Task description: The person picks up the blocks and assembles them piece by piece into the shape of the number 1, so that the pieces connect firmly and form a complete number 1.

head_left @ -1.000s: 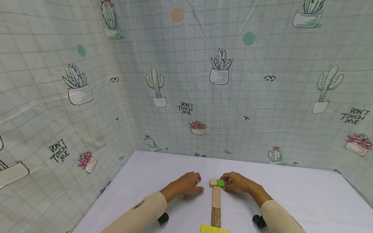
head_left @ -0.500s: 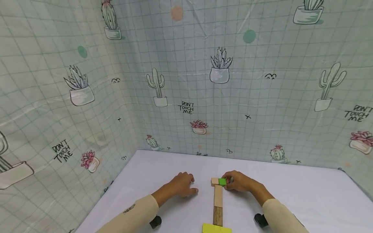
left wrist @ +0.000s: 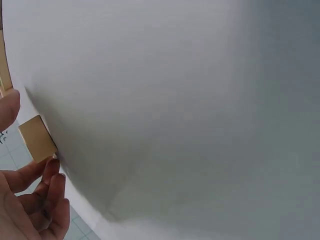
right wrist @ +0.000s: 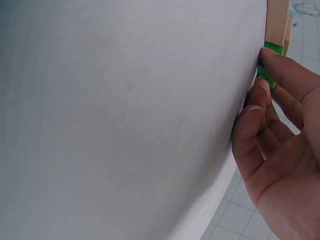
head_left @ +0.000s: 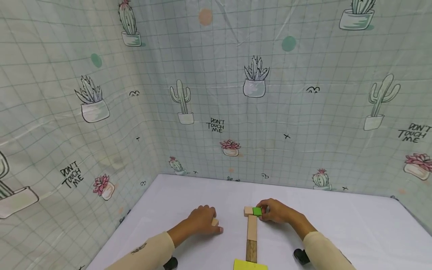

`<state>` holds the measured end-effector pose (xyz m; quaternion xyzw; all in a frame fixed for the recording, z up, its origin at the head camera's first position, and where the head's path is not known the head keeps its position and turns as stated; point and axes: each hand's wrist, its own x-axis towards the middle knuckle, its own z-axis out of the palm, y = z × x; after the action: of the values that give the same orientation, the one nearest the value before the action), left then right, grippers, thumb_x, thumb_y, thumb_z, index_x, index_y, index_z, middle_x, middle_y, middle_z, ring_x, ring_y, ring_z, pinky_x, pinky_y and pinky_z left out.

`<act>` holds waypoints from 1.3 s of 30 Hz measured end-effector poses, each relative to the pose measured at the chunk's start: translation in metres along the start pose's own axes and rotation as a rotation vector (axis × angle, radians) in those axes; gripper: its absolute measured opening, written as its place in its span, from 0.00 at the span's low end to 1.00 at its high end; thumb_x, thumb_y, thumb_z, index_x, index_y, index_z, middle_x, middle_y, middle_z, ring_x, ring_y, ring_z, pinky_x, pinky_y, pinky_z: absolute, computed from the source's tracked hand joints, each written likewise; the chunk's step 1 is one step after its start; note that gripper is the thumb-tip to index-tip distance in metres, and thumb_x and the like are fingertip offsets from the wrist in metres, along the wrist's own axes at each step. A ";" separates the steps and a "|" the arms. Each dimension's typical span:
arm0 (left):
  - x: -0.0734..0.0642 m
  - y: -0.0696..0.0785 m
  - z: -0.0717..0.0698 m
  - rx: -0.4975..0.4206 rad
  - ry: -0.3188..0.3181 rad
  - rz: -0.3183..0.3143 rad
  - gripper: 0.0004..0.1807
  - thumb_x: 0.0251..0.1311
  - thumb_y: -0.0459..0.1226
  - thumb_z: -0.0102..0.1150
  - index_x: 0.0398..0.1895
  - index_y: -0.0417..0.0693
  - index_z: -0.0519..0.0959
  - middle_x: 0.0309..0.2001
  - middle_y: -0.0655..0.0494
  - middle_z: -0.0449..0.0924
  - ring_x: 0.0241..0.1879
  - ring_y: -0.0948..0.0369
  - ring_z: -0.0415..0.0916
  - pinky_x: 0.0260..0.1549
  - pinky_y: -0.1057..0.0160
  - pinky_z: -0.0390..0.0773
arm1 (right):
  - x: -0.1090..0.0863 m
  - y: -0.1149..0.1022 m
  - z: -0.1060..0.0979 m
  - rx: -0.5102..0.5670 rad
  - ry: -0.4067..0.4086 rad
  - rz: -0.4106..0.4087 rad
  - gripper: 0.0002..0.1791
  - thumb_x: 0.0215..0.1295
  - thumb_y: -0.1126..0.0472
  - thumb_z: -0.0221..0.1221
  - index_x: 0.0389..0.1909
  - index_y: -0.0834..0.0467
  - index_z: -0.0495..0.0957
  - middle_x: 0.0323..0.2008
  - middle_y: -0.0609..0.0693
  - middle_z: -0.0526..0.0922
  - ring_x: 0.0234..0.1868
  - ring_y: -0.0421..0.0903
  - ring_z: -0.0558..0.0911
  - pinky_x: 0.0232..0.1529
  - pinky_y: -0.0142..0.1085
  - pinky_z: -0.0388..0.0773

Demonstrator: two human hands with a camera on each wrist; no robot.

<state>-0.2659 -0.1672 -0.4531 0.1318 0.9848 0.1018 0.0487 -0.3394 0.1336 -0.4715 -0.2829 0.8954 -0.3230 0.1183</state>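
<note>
My left hand (head_left: 202,220) is around a small light wooden block (head_left: 215,222) on the table. In the left wrist view, curved fingertips (left wrist: 51,165) meet one end of that wooden block (left wrist: 37,138), while the thumb stands apart from its other end. My right hand (head_left: 277,210) pinches a green block (head_left: 257,211) between thumb and fingers, as the right wrist view also shows. The green block sits right beside a light wooden cube (head_left: 248,211). Below this pair, a long light block (head_left: 252,227), a darker wooden block (head_left: 251,251) and a yellow block (head_left: 250,265) form a line.
A white-covered table (head_left: 189,191) lies under everything. Behind it and to the left hangs a cactus-print curtain (head_left: 216,93). Black wrist devices show beneath both forearms, one (head_left: 170,263) on the left and one (head_left: 301,256) on the right.
My left hand has moved left and a little toward me, away from the row, and the small wooden block now shows between its thumb and fingers. The right hand stays at the green block.
</note>
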 end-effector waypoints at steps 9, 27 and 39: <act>-0.010 -0.008 0.001 -0.088 0.019 -0.042 0.25 0.50 0.54 0.74 0.40 0.46 0.79 0.29 0.60 0.73 0.29 0.63 0.68 0.28 0.62 0.68 | -0.002 -0.002 0.000 0.010 -0.004 -0.017 0.15 0.60 0.64 0.68 0.48 0.61 0.81 0.33 0.46 0.76 0.36 0.43 0.73 0.36 0.35 0.71; -0.019 -0.016 0.000 -0.140 0.067 0.031 0.14 0.55 0.42 0.71 0.39 0.45 0.79 0.30 0.61 0.79 0.28 0.66 0.70 0.29 0.65 0.71 | -0.003 -0.002 0.000 0.019 0.004 -0.006 0.14 0.60 0.65 0.68 0.47 0.61 0.81 0.33 0.47 0.76 0.37 0.44 0.72 0.37 0.36 0.70; -0.020 -0.020 0.000 -0.207 0.021 0.038 0.14 0.58 0.41 0.69 0.43 0.44 0.79 0.30 0.61 0.75 0.29 0.66 0.68 0.29 0.65 0.69 | -0.004 -0.003 -0.001 0.022 -0.004 0.001 0.15 0.61 0.63 0.68 0.49 0.61 0.81 0.33 0.47 0.76 0.37 0.45 0.72 0.37 0.36 0.71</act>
<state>-0.2519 -0.1912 -0.4556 0.1437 0.9668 0.2053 0.0495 -0.3355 0.1344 -0.4692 -0.2819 0.8916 -0.3322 0.1230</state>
